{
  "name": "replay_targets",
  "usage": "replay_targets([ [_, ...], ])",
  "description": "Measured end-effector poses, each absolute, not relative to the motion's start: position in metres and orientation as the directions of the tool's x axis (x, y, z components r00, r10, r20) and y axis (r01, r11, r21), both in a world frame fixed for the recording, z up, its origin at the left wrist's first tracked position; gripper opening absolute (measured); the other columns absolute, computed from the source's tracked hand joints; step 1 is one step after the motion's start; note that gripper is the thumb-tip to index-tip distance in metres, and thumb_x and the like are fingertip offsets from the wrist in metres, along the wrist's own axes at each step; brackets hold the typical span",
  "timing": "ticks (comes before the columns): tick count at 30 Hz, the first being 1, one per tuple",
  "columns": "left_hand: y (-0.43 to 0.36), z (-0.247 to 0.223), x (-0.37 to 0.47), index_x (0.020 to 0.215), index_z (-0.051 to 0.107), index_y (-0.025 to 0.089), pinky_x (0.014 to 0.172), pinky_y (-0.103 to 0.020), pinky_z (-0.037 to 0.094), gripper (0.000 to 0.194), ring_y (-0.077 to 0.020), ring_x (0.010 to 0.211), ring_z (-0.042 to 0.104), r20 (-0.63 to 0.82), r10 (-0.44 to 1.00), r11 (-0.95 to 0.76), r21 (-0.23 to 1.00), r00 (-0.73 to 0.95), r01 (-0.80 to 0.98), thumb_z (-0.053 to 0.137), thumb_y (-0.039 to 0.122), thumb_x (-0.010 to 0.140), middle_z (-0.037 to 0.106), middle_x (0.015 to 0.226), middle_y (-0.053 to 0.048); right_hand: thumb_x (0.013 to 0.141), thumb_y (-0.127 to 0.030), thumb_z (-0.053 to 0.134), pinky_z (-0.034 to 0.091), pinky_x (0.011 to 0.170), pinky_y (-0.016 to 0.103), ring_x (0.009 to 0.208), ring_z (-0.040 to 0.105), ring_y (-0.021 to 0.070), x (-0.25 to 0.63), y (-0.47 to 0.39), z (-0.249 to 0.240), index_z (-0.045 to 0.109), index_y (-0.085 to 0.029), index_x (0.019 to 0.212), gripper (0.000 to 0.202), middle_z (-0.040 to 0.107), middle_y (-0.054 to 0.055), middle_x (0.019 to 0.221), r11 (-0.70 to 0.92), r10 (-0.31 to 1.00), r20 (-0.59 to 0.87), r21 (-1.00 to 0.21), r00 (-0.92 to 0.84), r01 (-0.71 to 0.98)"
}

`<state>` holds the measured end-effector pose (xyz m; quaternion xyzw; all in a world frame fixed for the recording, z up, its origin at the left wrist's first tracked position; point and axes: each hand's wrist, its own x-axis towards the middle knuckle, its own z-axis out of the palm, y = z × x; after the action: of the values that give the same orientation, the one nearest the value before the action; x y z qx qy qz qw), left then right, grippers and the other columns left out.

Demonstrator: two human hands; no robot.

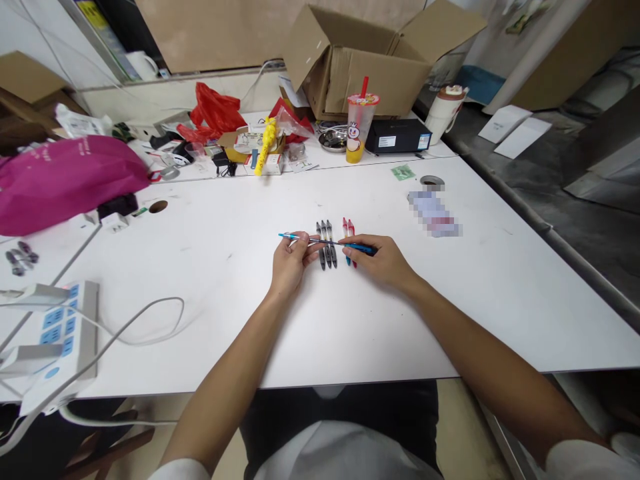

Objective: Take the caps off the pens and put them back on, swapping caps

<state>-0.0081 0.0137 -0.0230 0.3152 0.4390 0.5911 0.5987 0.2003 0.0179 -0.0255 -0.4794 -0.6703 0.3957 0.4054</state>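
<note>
My left hand pinches the thin end of a blue pen, its light-blue tip poking out to the left. My right hand is closed on the pen's thicker dark-blue grip. A slim dark shaft spans the gap between both hands; whether the parts are joined I cannot tell. Below it, three black pens lie side by side on the white table. Beside them lie two pens with red tops, partly covered by my right hand; one has a teal lower end.
At right lie a roll of tape, a green packet and a blurred-out item. A drink cup, black box and open carton stand behind. Left are a magenta bag and a power strip with cables.
</note>
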Motion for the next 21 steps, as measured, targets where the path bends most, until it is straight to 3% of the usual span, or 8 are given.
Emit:
replay_targets([
  [7,0.013,-0.025,-0.006,0.099,0.060,0.019,0.070,-0.023,0.058,0.031,-0.0174,0.090,0.077,-0.133,0.990,0.107,0.911,-0.037,-0.398,0.079,0.039,0.086,0.078,0.110,-0.011,0.094,-0.036,0.061,0.052,0.074,0.036,0.080,0.063,0.0184,0.201,0.017,-0.025,0.078,-0.026,0.116,0.029,0.073,0.005,0.099,0.311,0.926,0.221,-0.906,-0.306,0.287],
  [10,0.010,-0.026,-0.003,0.104,0.057,0.021,0.068,-0.027,0.058,0.041,-0.0214,0.092,0.077,-0.114,0.993,0.108,0.930,0.005,-0.352,0.082,0.043,0.082,0.079,0.108,-0.011,0.090,-0.038,0.068,0.053,0.077,0.035,0.088,0.065,0.0193,0.194,0.015,-0.028,0.073,-0.025,0.118,0.031,0.072,0.006,0.103,0.290,0.933,0.222,-0.930,-0.282,0.225],
  [13,0.007,-0.027,-0.002,0.104,0.054,0.022,0.068,-0.028,0.058,0.044,-0.0229,0.093,0.077,-0.069,0.998,0.068,0.949,0.007,-0.307,0.083,0.045,0.081,0.080,0.104,-0.012,0.087,-0.047,0.073,0.052,0.064,0.032,0.071,0.062,0.0161,0.188,0.012,-0.030,0.069,-0.023,0.106,0.031,0.071,0.004,0.092,0.180,0.956,0.134,-0.971,-0.263,0.159],
  [16,0.007,-0.027,-0.001,0.101,0.054,0.021,0.069,-0.029,0.058,0.043,-0.0228,0.094,0.077,-0.059,0.998,0.062,0.957,0.021,-0.282,0.082,0.045,0.081,0.080,0.105,-0.013,0.095,-0.054,0.061,0.046,0.058,0.030,0.060,0.054,0.0134,0.185,0.010,-0.031,0.067,-0.020,0.091,0.034,0.067,0.002,0.076,0.163,0.957,0.100,-0.962,-0.272,0.218],
  [21,0.008,-0.028,0.000,0.104,0.053,0.021,0.070,-0.028,0.059,0.043,-0.0218,0.093,0.077,-0.084,0.996,0.073,0.941,-0.017,-0.330,0.083,0.041,0.081,0.080,0.105,-0.012,0.091,-0.044,0.068,0.049,0.073,0.032,0.087,0.063,0.0186,0.185,0.010,-0.029,0.063,-0.021,0.105,0.027,0.069,0.005,0.098,0.254,0.948,0.204,-0.947,-0.245,0.196],
])
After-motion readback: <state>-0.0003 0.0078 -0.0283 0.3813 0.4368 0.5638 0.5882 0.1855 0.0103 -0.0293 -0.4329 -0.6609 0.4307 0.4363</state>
